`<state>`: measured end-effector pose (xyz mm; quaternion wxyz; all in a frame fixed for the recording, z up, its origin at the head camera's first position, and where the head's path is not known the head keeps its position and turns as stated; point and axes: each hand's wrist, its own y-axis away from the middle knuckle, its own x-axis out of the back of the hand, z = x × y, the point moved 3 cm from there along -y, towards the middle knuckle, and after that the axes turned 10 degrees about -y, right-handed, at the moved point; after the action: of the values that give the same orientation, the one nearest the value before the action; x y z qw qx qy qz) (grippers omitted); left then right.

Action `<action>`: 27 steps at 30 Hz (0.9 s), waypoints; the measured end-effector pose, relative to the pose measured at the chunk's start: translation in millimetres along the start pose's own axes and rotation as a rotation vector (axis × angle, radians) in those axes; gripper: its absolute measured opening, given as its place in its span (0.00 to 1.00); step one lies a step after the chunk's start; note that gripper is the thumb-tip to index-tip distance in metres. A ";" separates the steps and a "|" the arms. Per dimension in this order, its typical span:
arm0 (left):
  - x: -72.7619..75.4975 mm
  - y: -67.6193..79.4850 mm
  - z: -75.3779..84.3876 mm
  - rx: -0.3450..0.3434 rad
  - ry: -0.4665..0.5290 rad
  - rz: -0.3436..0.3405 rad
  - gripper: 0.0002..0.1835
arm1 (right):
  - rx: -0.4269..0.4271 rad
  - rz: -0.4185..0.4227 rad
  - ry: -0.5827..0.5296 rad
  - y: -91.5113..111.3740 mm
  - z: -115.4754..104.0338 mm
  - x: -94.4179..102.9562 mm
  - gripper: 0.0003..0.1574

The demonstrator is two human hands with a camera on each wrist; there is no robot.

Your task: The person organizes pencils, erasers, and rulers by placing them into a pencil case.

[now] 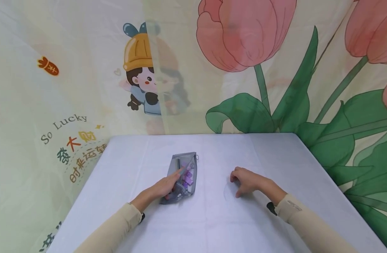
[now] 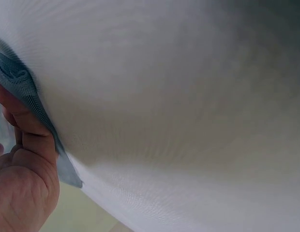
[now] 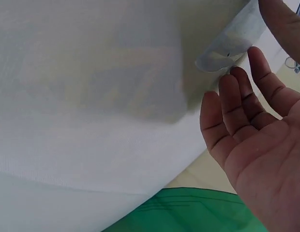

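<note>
A grey mesh zip pouch (image 1: 173, 168) with a see-through panel lies left of centre on the white table in the head view. Several purple pieces (image 1: 188, 177) show inside it. My left hand (image 1: 164, 187) grips the pouch's near left side, thumb on top. In the left wrist view its fingers (image 2: 31, 128) are bent against the mesh (image 2: 29, 92). My right hand (image 1: 248, 181) is apart from the pouch, with thumb and fingers spread and loosely bent. Right by its fingertips lies a clear, rounded plastic piece (image 3: 232, 46), faint in the head view.
The table (image 1: 206, 228) is covered by a white cloth. Behind it hangs a printed curtain (image 1: 187, 119) with tulips and a cartoon figure. A small metal ring (image 1: 197, 157) hangs at the pouch's far right corner.
</note>
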<state>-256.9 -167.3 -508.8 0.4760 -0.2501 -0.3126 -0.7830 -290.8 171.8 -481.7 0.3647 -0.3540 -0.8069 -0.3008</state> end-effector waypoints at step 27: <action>-2.2 1.5 -1.6 0.019 0.005 0.016 0.28 | 0.185 0.158 0.069 -7.4 -22.2 -1.0 0.09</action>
<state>-254.7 -167.7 -511.0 0.4854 -0.2462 -0.3168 -0.7768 -287.8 150.7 -471.9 0.4460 -0.3710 -0.7876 -0.2075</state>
